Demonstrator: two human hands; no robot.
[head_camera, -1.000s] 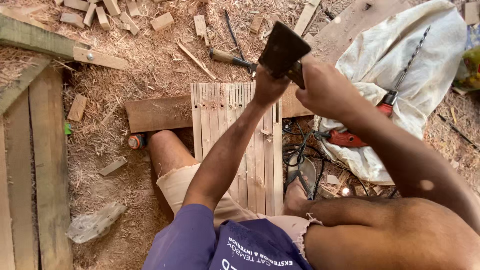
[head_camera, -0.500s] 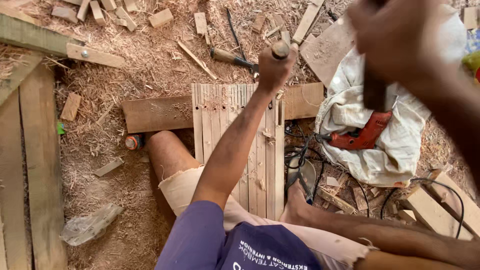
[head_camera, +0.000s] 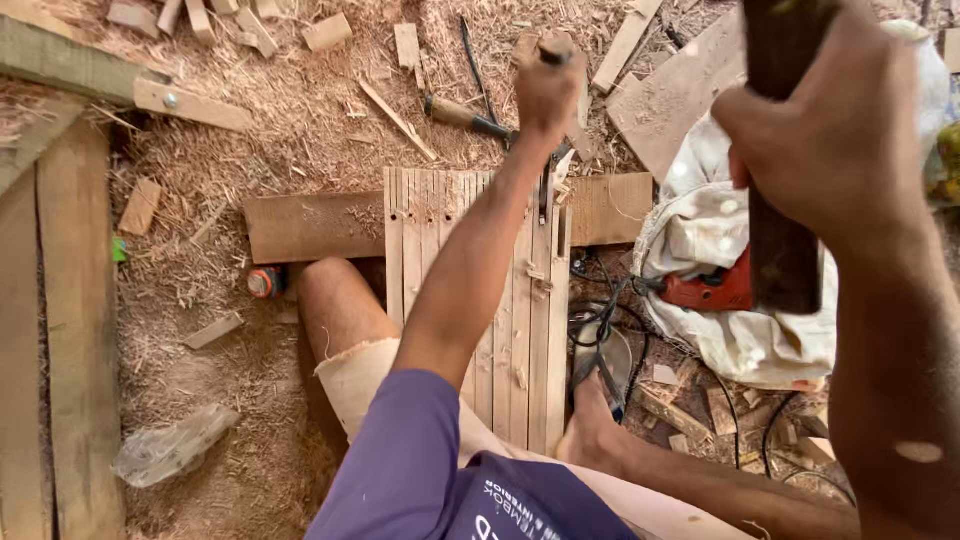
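Pale tan slatted wood panel (head_camera: 500, 330) in the middle, on a brown plank (head_camera: 315, 225). Purple shirt (head_camera: 420, 470) with white lettering, near. Beige shorts (head_camera: 365, 375). Red drill (head_camera: 710, 290) on an off-white cloth (head_camera: 720, 220), right. Dark brown block (head_camera: 785, 230) far right. Tan sawdust (head_camera: 300, 110) all over. Clear plastic bag (head_camera: 170, 445), left.

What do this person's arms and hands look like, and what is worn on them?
Both hands are bare: no gloves, rings or watch show. The left hand ends a bare arm whose short purple sleeve stops above the elbow; the shirt carries white lettering. The right hand is close to the camera, its forearm bare, with no sleeve in view.
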